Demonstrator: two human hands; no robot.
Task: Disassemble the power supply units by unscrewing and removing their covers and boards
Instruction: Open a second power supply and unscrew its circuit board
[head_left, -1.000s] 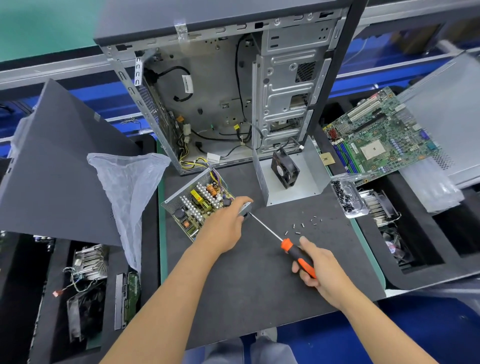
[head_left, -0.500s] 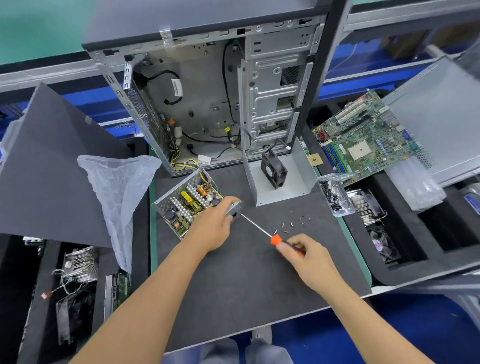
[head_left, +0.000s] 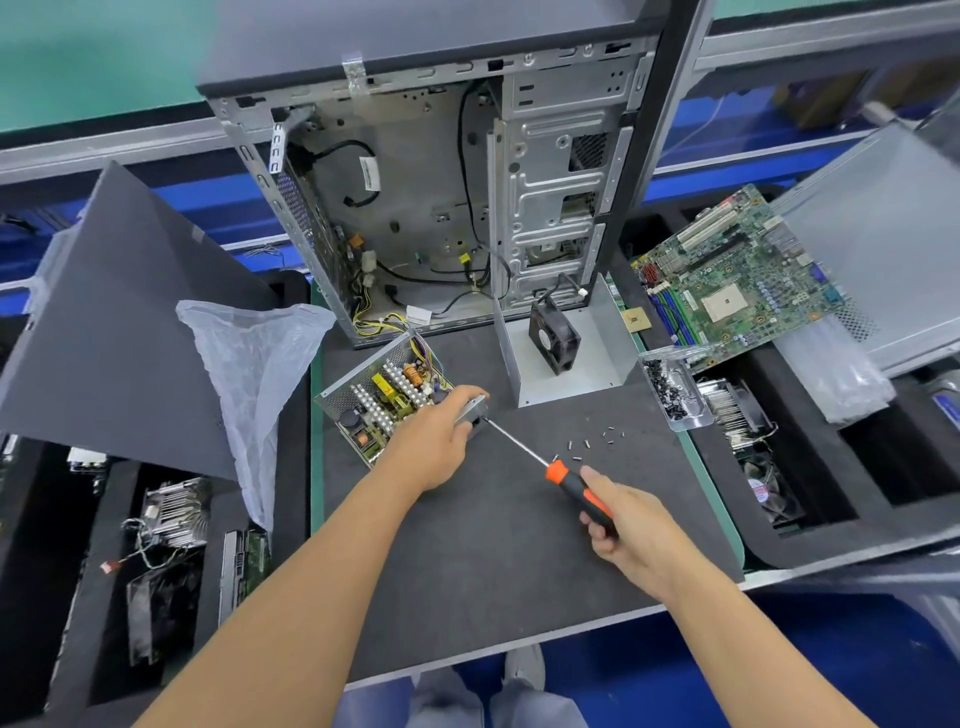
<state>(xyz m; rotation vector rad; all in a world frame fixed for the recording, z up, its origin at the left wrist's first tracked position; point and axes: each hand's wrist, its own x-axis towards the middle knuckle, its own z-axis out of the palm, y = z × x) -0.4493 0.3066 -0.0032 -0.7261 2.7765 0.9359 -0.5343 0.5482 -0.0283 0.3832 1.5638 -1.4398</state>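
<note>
While the right hand (head_left: 626, 525) keeps its grip curled round the orange-and-black screwdriver (head_left: 576, 486), the shaft has stayed on the same corner, so a screw there is probably still being worked. Further out, the left hand (head_left: 434, 441) grips the power supply unit (head_left: 379, 397) on the tabletop (head_left: 493, 561), just before the computer case (head_left: 447, 208). Its cover is off, its board exposed.

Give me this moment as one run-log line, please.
left hand holds power supply unit | right hand drives screwdriver | cover off
</note>
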